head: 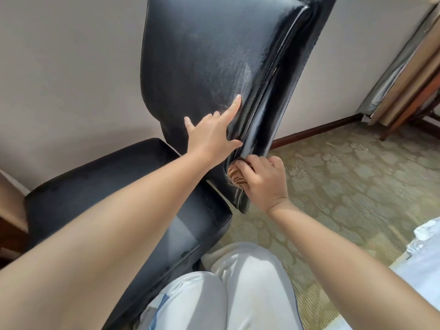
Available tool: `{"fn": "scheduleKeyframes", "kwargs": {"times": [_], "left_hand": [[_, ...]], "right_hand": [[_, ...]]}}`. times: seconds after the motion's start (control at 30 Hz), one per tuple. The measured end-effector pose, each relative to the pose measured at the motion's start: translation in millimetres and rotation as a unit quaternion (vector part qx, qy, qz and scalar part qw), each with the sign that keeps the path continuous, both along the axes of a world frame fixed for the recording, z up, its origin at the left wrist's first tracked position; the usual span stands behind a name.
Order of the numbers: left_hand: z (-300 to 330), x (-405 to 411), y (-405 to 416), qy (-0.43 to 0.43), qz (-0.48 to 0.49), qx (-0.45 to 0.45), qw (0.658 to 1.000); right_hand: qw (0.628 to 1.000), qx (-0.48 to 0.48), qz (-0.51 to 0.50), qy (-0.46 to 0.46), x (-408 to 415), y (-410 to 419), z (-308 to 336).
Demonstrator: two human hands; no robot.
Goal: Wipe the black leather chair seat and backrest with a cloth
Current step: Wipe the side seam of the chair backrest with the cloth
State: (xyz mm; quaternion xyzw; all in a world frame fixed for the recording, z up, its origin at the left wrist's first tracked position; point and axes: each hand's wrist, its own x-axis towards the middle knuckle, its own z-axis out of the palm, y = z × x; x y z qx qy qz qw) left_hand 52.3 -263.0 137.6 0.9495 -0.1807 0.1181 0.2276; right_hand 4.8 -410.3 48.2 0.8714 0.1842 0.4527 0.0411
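Brown cloth (pixel 234 175) bunched inside right hand (pixel 264 184).

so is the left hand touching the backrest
Touching. The head view shows the left hand lying flat on the backrest, fingers straight, with no gap.

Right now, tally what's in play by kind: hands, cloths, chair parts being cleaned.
Hands: 2, left hand and right hand
Cloths: 1, brown cloth
Chair parts: 2, backrest and seat
Total: 5
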Motion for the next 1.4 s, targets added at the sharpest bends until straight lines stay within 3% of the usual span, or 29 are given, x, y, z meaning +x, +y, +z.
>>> {"fn": "scheduleKeyframes", "kwargs": {"times": [0.33, 0.5, 0.6, 0.77, 0.93, 1.03, 1.2, 1.4], "left_hand": [[-11, 0, 1, -0.035, 0.010, 0.003, 0.999], [-16, -3, 4, -0.019, -0.004, -0.041, 0.999], [-16, -3, 6, -0.036, 0.006, -0.042, 0.998], [-19, -1, 5, -0.045, 0.006, -0.052, 0.998], [-22, 3, 6, -0.052, -0.007, -0.091, 0.994], [-20, 4, 6, -0.042, -0.007, -0.119, 0.992], [-25, 4, 6, -0.031, -0.017, -0.148, 0.988], [-36, 5, 10, -0.033, -0.053, -0.187, 0.980]], "right_hand": [[0.969, 0.215, -0.064, 0.101, -2, 17, -18], [0.917, 0.373, -0.083, 0.117, -3, 41, -4], [0.886, 0.422, -0.110, 0.159, -4, 52, -13], [0.885, 0.378, -0.157, 0.223, -9, 49, -23], [0.906, 0.393, -0.099, 0.122, -5, 46, -6], [0.903, 0.397, -0.115, 0.115, -1, 50, -5], [0.875, 0.385, -0.179, 0.232, -6, 56, -23], [0.867, 0.357, -0.201, 0.285, -11, 43, -19]]}}
